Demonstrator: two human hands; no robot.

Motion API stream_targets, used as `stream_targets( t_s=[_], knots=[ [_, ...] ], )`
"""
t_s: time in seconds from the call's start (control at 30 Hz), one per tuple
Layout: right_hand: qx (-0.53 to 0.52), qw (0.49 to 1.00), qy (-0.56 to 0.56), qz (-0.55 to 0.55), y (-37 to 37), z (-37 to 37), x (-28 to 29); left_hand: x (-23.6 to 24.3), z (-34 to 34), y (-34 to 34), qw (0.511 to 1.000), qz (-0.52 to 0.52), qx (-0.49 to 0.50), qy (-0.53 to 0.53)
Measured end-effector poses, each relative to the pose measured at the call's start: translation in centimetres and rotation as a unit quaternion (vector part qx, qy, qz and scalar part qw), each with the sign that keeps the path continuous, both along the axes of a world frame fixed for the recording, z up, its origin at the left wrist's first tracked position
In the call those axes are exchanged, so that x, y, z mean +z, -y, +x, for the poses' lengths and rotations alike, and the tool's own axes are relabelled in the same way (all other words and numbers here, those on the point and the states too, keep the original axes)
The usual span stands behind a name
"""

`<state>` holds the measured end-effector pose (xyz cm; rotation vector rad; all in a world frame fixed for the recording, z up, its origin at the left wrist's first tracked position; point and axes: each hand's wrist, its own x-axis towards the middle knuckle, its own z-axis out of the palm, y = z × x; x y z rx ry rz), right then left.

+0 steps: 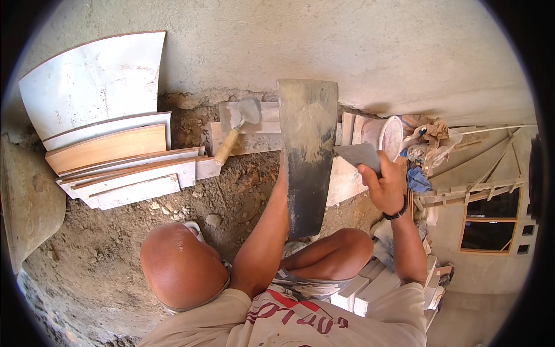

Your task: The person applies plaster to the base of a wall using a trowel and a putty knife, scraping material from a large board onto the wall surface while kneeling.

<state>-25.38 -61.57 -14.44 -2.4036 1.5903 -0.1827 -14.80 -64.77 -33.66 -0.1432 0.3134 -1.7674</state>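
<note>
The right hand (385,184) grips a thin grey rectangular scraper plate (359,156); its fingers are clamped on the plate's right end, with the thumb along the lower edge. A black beaded bracelet (396,214) encircles the right wrist. The opposite end of the plate lies at the right edge of a long, tapered, dark grey slab-like board (310,191); actual contact between the two cannot be confirmed. The board stands lengthwise in front of the person, between the two forearms, wider at its top end and narrower at its bottom end. Its upper face carries a beige-grey, smeared coating; its lower face is darker. The left forearm (265,240) extends up to the left edge of the board, where the left hand passes out of sight behind it; whether the left fingers are apart or closed cannot be told. To the left of the board, a pointed grey metal trowel with a pale wooden handle (228,146) lies over pale flat planks (263,141), handle directed toward the person. Further left, large white panels with brown edges (101,87) lean at the foot of a rough grey plastered wall (243,46). To the right of the plate, a whitish round-rimmed bucket (392,136) is located near a crumpled blue plastic piece (418,180). Loose brown soil (110,243) covers the ground.
</note>
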Motion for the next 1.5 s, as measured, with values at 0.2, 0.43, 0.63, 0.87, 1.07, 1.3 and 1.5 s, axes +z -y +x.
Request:
stream_targets(
  t_s=[0.2,0.43,0.63,0.87,1.07,1.3,1.5],
  knots=[
    [0.227,0.958,-0.121,-0.125,-0.3,0.6,-1.5,1.7,1.3,-0.2,0.996,0.082,-0.008,0.027],
    [0.177,0.953,-0.242,-0.047,-1.2,1.4,-4.0,-4.0,-0.5,0.8,0.969,0.128,0.04,0.206],
    [0.119,0.945,-0.304,-0.015,0.4,-0.4,-5.8,-2.5,-1.1,0.2,0.907,0.213,0.028,0.363],
    [0.072,0.949,-0.3,0.066,-1.1,1.5,-8.8,-4.4,-0.1,0.3,0.84,0.251,0.071,0.477],
    [0.042,0.965,-0.253,0.06,-0.4,2.4,-10.3,-3.9,0.5,0.8,0.858,0.275,0.077,0.427],
    [0.039,0.978,-0.201,0.032,1.3,3.0,-10.4,-4.6,0.1,1.0,0.832,0.244,0.089,0.49],
    [-0.017,0.981,-0.187,0.057,3.0,2.0,-11.4,-3.8,-1.4,0.3,0.793,0.245,0.064,0.554]
  ],
)
